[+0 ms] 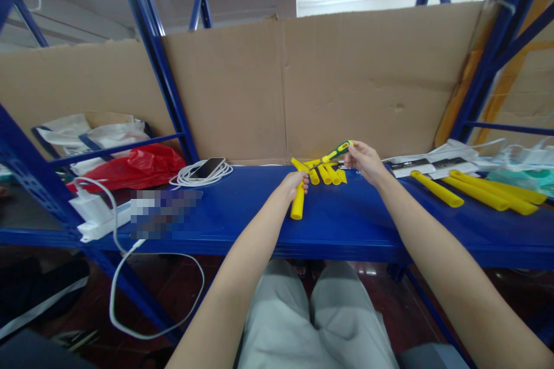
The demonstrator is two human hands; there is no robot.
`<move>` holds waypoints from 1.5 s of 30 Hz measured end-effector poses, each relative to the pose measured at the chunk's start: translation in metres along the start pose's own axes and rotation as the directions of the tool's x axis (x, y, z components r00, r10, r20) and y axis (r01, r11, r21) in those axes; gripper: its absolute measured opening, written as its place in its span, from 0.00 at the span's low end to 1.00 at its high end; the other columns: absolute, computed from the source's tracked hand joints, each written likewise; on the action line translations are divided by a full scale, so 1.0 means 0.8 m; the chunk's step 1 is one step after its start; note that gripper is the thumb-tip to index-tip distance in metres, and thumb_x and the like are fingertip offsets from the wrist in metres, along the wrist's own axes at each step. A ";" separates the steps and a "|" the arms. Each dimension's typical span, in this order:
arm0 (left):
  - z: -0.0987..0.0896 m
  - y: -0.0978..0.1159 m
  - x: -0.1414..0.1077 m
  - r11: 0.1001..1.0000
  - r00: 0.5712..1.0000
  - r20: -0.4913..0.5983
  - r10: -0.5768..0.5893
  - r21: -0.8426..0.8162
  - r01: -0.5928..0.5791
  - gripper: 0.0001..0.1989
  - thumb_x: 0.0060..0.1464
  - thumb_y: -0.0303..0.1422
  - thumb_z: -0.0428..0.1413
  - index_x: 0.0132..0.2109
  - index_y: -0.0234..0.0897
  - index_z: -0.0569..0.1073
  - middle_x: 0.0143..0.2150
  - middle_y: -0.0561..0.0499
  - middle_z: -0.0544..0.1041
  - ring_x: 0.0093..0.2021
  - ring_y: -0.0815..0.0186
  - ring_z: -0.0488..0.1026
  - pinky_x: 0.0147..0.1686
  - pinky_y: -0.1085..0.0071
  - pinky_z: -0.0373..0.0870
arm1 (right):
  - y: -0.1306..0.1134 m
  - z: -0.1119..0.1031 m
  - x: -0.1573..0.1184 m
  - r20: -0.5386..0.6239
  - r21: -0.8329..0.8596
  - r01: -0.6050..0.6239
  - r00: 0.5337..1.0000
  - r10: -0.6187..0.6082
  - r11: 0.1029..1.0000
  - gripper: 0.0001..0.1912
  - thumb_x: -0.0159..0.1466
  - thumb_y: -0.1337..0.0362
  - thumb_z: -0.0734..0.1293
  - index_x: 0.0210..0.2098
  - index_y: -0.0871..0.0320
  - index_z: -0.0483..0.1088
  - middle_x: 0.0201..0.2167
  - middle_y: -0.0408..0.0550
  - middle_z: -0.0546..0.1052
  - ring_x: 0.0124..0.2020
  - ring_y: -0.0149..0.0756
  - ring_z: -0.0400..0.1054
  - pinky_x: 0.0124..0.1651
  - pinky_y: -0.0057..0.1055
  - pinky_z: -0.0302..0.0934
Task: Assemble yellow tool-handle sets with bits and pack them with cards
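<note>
Gripping yellow tube (297, 206) inside curled left fingers (305, 182), with lower end poking out below; pinching screwdriver (337, 152) by handle end in right fingers (352, 153)

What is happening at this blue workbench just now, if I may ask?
The left hand grips a yellow tube, and the right hand holds a green-and-yellow screwdriver, its shaft pointing towards the left hand. More yellow pieces lie just behind, and others are on the right of the bench.
</note>
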State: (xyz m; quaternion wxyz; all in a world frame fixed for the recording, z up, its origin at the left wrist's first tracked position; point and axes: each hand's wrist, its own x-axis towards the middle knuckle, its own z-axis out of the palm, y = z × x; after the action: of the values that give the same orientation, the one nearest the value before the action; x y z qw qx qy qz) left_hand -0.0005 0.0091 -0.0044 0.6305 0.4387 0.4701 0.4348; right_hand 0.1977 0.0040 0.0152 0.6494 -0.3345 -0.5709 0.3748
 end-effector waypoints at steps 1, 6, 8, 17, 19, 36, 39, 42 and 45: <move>0.000 0.000 0.000 1.000 1.000 0.001 0.000 0.000 0.000 0.10 0.53 0.19 0.45 0.27 0.37 0.59 0.16 0.60 0.57 0.11 0.77 0.52 0.14 0.80 0.51 | 0.001 0.000 0.000 -0.021 -0.022 0.017 1.000 -0.017 1.000 0.20 0.52 0.51 0.73 0.33 0.56 0.65 0.14 0.35 0.69 0.14 0.25 0.62 0.19 0.22 0.57; 0.000 0.001 0.000 1.000 1.000 0.018 0.002 0.015 -0.002 0.11 0.54 0.20 0.45 0.27 0.37 0.59 0.15 0.60 0.57 0.11 0.77 0.52 0.14 0.80 0.50 | 0.006 0.000 0.002 -0.123 -0.105 0.033 0.991 -0.046 0.994 0.24 0.48 0.47 0.74 0.28 0.55 0.59 0.13 0.34 0.66 0.13 0.24 0.59 0.16 0.22 0.54; 0.000 0.002 0.000 1.000 1.000 0.019 0.002 0.023 -0.002 0.11 0.55 0.21 0.45 0.27 0.37 0.59 0.15 0.60 0.57 0.11 0.77 0.52 0.14 0.80 0.51 | 0.007 0.001 0.003 -0.152 -0.105 0.019 0.988 -0.035 0.994 0.26 0.48 0.46 0.74 0.32 0.54 0.59 0.13 0.33 0.66 0.12 0.25 0.59 0.16 0.22 0.53; 0.001 0.001 -0.002 1.000 1.000 0.006 0.008 0.021 -0.008 0.10 0.55 0.20 0.45 0.28 0.37 0.59 0.15 0.61 0.57 0.11 0.77 0.52 0.14 0.80 0.51 | 0.000 -0.002 -0.001 -0.047 -0.021 -0.041 0.998 0.040 0.999 0.20 0.56 0.51 0.70 0.41 0.56 0.66 0.16 0.37 0.70 0.15 0.26 0.62 0.19 0.23 0.56; 0.001 0.002 -0.001 1.000 1.000 -0.002 0.006 0.025 -0.006 0.10 0.55 0.21 0.45 0.28 0.37 0.59 0.15 0.61 0.57 0.11 0.77 0.52 0.14 0.80 0.51 | -0.003 -0.003 -0.003 0.017 0.012 -0.060 0.998 0.059 0.998 0.17 0.57 0.53 0.70 0.40 0.56 0.66 0.18 0.38 0.72 0.16 0.26 0.64 0.21 0.24 0.58; -0.001 0.002 -0.001 1.000 1.000 0.020 0.010 0.011 -0.010 0.11 0.55 0.21 0.45 0.27 0.37 0.59 0.16 0.60 0.57 0.12 0.77 0.52 0.15 0.79 0.51 | 0.008 -0.004 0.003 -0.145 -0.150 -0.017 0.989 -0.005 0.989 0.28 0.49 0.43 0.72 0.38 0.56 0.65 0.14 0.36 0.68 0.14 0.27 0.62 0.17 0.23 0.55; 0.000 0.002 -0.001 1.000 1.000 0.006 0.001 -0.003 -0.001 0.10 0.55 0.21 0.46 0.27 0.37 0.59 0.16 0.61 0.57 0.12 0.77 0.52 0.15 0.79 0.51 | 0.005 -0.004 0.002 -0.120 -0.126 -0.032 0.993 0.017 0.992 0.26 0.52 0.45 0.71 0.40 0.57 0.66 0.15 0.37 0.69 0.14 0.27 0.62 0.18 0.23 0.55; 0.001 0.003 -0.003 1.000 1.000 -0.006 -0.005 0.010 0.005 0.10 0.55 0.21 0.46 0.27 0.37 0.59 0.16 0.61 0.57 0.12 0.78 0.52 0.15 0.80 0.51 | 0.001 -0.005 0.000 -0.049 -0.074 -0.043 0.998 0.040 0.996 0.21 0.56 0.49 0.69 0.42 0.56 0.67 0.19 0.40 0.72 0.16 0.27 0.65 0.20 0.24 0.57; 0.001 0.003 -0.003 1.000 1.000 -0.015 -0.005 0.019 0.006 0.10 0.54 0.21 0.46 0.28 0.37 0.59 0.16 0.60 0.58 0.11 0.77 0.52 0.15 0.80 0.51 | -0.001 -0.004 -0.001 -0.003 -0.034 -0.042 0.999 0.041 0.999 0.17 0.57 0.53 0.70 0.41 0.55 0.67 0.22 0.40 0.74 0.18 0.27 0.66 0.21 0.25 0.59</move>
State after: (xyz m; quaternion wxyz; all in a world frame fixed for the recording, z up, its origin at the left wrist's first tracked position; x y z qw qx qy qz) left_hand -0.0005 0.0069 -0.0013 0.6239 0.4403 0.4800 0.4318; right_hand 0.2009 0.0027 0.0151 0.6363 -0.3577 -0.5695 0.3781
